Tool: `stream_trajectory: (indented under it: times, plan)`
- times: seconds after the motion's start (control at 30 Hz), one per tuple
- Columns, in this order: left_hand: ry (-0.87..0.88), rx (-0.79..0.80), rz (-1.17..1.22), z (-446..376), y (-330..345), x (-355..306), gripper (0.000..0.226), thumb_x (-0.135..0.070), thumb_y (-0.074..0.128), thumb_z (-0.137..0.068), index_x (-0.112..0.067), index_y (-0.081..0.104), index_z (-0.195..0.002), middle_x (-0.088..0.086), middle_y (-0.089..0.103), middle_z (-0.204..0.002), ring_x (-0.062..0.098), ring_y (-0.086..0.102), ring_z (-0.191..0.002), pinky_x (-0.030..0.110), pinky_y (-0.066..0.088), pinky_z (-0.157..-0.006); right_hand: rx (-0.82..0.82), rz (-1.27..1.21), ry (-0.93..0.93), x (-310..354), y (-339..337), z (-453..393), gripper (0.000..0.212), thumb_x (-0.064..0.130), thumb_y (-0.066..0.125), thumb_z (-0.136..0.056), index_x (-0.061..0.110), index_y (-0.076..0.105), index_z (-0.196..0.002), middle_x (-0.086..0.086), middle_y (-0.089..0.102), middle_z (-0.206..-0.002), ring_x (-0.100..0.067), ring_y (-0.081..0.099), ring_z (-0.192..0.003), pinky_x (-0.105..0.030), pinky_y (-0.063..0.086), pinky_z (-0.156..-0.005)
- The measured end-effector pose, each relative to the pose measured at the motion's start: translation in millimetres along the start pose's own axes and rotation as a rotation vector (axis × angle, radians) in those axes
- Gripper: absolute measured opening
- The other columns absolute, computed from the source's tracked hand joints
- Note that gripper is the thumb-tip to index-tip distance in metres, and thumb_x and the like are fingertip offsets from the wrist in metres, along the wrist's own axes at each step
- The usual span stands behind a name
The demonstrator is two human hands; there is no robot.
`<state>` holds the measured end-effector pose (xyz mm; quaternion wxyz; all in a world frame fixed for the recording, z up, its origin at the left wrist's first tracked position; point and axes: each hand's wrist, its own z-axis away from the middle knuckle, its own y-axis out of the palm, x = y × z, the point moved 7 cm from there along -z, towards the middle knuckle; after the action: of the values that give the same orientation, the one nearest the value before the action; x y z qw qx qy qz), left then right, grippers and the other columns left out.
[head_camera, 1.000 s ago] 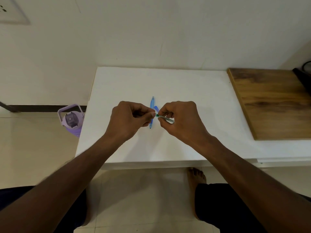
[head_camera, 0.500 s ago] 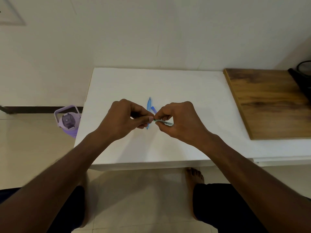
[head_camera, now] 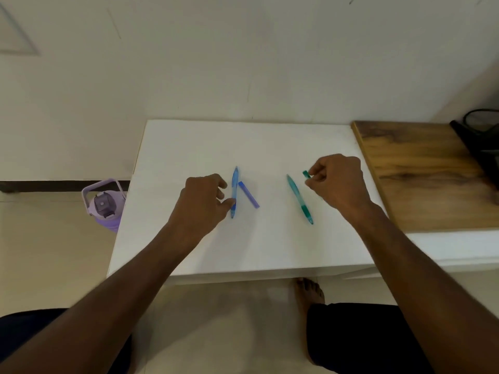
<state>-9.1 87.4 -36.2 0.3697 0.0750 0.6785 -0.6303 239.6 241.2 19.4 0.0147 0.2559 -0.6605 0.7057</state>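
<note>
On the white table point(head_camera: 243, 249) lies a blue pen point(head_camera: 235, 184), pointing away from me, with its blue cap point(head_camera: 249, 194) loose just to its right. My left hand point(head_camera: 202, 203) hovers beside the pen's near end with loosely curled fingers, the thumb tip touching the barrel. A green pen point(head_camera: 299, 198) lies uncapped to the right, slanted. My right hand point(head_camera: 337, 182) is just right of it and pinches the small green cap point(head_camera: 306, 174) between thumb and forefinger, above the table.
A wooden board point(head_camera: 421, 174) covers the table's right end, with a dark object point(head_camera: 483, 141) at its far right. A purple water bottle point(head_camera: 105, 205) stands on the floor left of the table. My bare foot point(head_camera: 309, 292) shows under the front edge.
My hands were together over the blue pen, holding the green pen. They have since parted: the green pen now lies on the table, the right hand has moved right with the cap, and the left hand is down at the blue pen.
</note>
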Motion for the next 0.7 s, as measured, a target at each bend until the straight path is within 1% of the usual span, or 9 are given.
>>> stream_trajectory:
  times: [0.07,0.13,0.2,0.37,0.43,0.53,0.57,0.63,0.7]
  plan:
    - [-0.075,0.005,-0.059,-4.7,5.2,6.8,0.041,-0.053,0.085,-0.083,-0.021,0.07,-0.103,-0.012,0.066,-0.077,0.003,0.063,-0.066,0.025,0.054,-0.066,0.058,0.075,0.079,-13.5,10.2,-2.3,0.031,0.03,0.086,-0.086,0.009,0.079,-0.108,-0.006,0.077,-0.097,-0.02,0.073,-0.087,-0.032,0.061,-0.091]
    - [-0.109,0.018,-0.122,-5.3,11.2,7.7,0.042,-0.06,0.083,-0.082,-0.023,0.065,-0.088,-0.011,0.062,-0.072,0.006,0.06,-0.063,0.023,0.043,-0.055,0.102,0.098,0.112,-17.9,22.1,-1.4,0.03,0.03,0.084,-0.088,0.009,0.079,-0.108,-0.007,0.076,-0.1,-0.02,0.071,-0.091,-0.029,0.059,-0.089]
    - [-0.114,0.035,-0.201,-3.5,17.2,4.2,0.045,-0.063,0.079,-0.084,-0.024,0.057,-0.078,-0.008,0.059,-0.071,0.008,0.057,-0.061,0.024,0.037,-0.051,0.119,0.107,0.12,-18.5,30.1,0.0,0.028,0.032,0.083,-0.088,0.011,0.078,-0.107,-0.005,0.075,-0.1,-0.018,0.069,-0.088,-0.026,0.055,-0.084]
    - [-0.135,0.09,-0.289,-1.0,21.9,-2.1,0.037,-0.052,0.074,-0.092,-0.016,0.067,-0.086,-0.001,0.063,-0.076,0.015,0.06,-0.06,0.026,0.041,-0.052,0.106,0.117,0.131,-15.4,31.1,-1.7,0.034,0.044,0.081,-0.088,0.016,0.073,-0.107,-0.001,0.072,-0.1,-0.016,0.067,-0.082,-0.024,0.052,-0.075]
    - [-0.136,0.102,-0.26,-0.5,15.3,-2.2,0.035,-0.047,0.076,-0.091,-0.014,0.068,-0.082,0.001,0.066,-0.072,0.016,0.062,-0.059,0.026,0.042,-0.05,0.062,0.016,0.064,-1.9,27.2,-2.1,0.027,0.044,0.079,-0.09,0.019,0.074,-0.1,0.006,0.073,-0.093,-0.011,0.068,-0.078,-0.018,0.051,-0.073]
    - [-0.093,0.072,-0.11,1.1,-2.5,-3.0,0.031,-0.042,0.081,-0.088,-0.013,0.074,-0.077,0.001,0.071,-0.067,0.019,0.069,-0.06,0.028,0.051,-0.054,0.051,-0.246,-0.057,31.3,28.5,5.3,0.011,0.034,0.075,-0.093,0.024,0.079,-0.09,0.019,0.071,-0.076,0.004,0.069,-0.072,-0.004,0.048,-0.068]
    - [-0.055,0.057,-0.047,4.0,-8.6,-5.9,0.028,-0.041,0.082,-0.087,-0.016,0.074,-0.076,-0.003,0.072,-0.065,0.015,0.069,-0.059,0.024,0.052,-0.055,0.086,-0.355,-0.066,40.9,33.2,8.4,0.01,0.032,0.074,-0.095,0.025,0.08,-0.092,0.017,0.074,-0.076,0.005,0.071,-0.074,-0.005,0.051,-0.07]
    - [0.048,0.05,0.033,13.9,-17.6,-16.9,0.023,-0.041,0.084,-0.086,-0.022,0.074,-0.078,-0.01,0.071,-0.066,0.008,0.068,-0.058,0.015,0.05,-0.056,0.172,-0.576,-0.008,54.1,43.5,13.6,0.014,0.031,0.07,-0.098,0.022,0.081,-0.1,0.01,0.079,-0.083,-0.004,0.076,-0.079,-0.018,0.061,-0.076]
    - [0.141,0.086,0.044,25.0,-19.1,-25.8,0.021,-0.041,0.084,-0.087,-0.023,0.074,-0.083,-0.011,0.073,-0.07,0.008,0.07,-0.061,0.011,0.051,-0.061,0.208,-0.755,0.073,62.6,47.4,15.9,0.02,0.032,0.068,-0.1,0.018,0.08,-0.106,0.005,0.081,-0.088,-0.011,0.078,-0.081,-0.028,0.065,-0.078]
